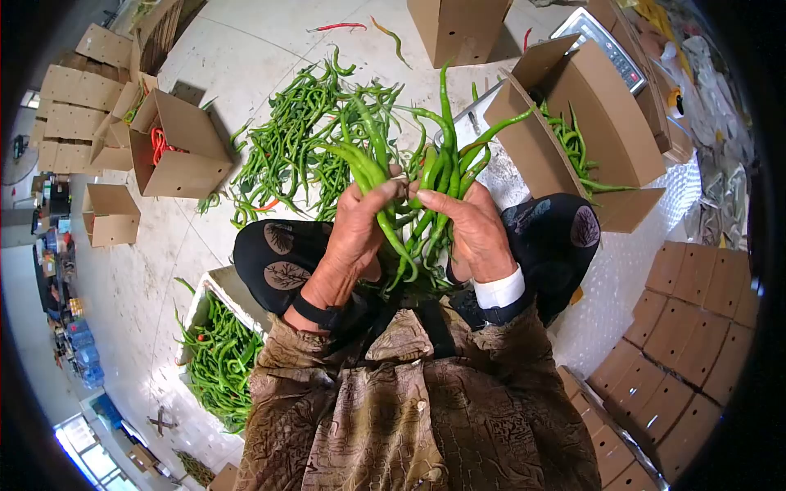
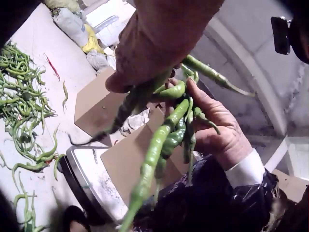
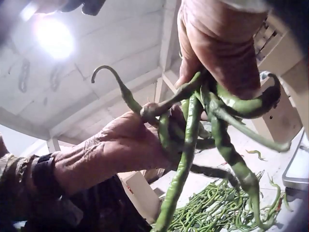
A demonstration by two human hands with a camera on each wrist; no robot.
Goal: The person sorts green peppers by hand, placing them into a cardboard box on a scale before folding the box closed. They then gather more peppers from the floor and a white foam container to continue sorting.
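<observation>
Both hands meet above the lap, each with long green chili peppers in its grip. My left hand (image 1: 358,227) holds a few light green peppers (image 1: 360,164), its thumb laid across them. A thicker bunch of green peppers (image 1: 446,172) is gripped by my right hand (image 1: 476,229), thumb on top. In the left wrist view the right hand (image 2: 219,128) shows behind hanging peppers (image 2: 164,140). The right wrist view has the left hand (image 3: 120,145) close by the right hand (image 3: 224,50), with peppers (image 3: 186,159) dangling between them. A large pile of green peppers (image 1: 286,139) lies on the floor ahead.
A cardboard box (image 1: 622,139) with green peppers stands at right on a scale (image 1: 602,45). A white foam box (image 1: 237,295) full of peppers is at left. Another carton (image 1: 184,155) holds red peppers. Stacked cartons (image 1: 688,327) rise at right.
</observation>
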